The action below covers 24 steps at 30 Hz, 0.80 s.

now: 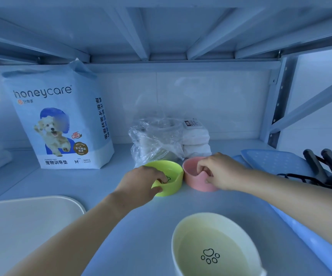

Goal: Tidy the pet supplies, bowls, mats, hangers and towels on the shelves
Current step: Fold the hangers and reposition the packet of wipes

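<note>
- The left grip [141, 182] pinches the green bowl's [174, 171] near rim, fingers inside and thumb outside.
- The right grip [221, 172] clasps the pink bowl's [193, 180] rim.
- Both bowls sit side by side on the shelf [101, 186], right of the honeycare pad pack [57, 120].
- A cream paw-print bowl [211, 246] sits further right of the pack, nearer the viewer.

Dim, blue cast, soft shadows; bright patch left of pack [61, 124]; frame edges bent, blurry w/ wide-angle distortion.
</note>
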Tool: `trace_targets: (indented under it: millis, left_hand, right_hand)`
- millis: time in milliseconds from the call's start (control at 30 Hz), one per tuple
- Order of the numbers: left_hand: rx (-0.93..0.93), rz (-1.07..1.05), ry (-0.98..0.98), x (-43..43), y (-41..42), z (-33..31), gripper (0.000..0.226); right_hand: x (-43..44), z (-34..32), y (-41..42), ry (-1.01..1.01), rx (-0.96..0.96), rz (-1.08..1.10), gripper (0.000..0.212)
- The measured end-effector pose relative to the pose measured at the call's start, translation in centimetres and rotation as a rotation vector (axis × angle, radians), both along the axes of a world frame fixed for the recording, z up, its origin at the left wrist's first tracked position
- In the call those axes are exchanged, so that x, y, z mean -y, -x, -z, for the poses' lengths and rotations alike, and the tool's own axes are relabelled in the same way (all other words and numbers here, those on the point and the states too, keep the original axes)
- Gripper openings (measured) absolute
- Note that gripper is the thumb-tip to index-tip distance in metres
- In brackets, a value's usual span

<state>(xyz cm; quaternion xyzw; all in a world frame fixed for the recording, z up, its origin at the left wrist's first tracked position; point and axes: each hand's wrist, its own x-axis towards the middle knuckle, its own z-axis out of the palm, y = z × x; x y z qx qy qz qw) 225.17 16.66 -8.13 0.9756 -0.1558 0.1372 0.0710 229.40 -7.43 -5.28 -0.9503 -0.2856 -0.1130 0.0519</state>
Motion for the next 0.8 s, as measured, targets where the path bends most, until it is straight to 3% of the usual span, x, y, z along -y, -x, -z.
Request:
trace_targets:
  millis: [300, 800]
  left_hand:
    - [0.105, -0.026, 0.092, -3.6, 2.9, -1.0, 0.033]
    - [0.127, -0.368, 0.148, -23.4, 20.2, -0.8, 0.029]
  right_hand:
    - [-4.3, -2.2, 4.0, -0.116, 0.067, -0.103, 0.025]
    - [-28.9, -2.2, 15.2, -0.035, -0.004, -0.555, 0.024]
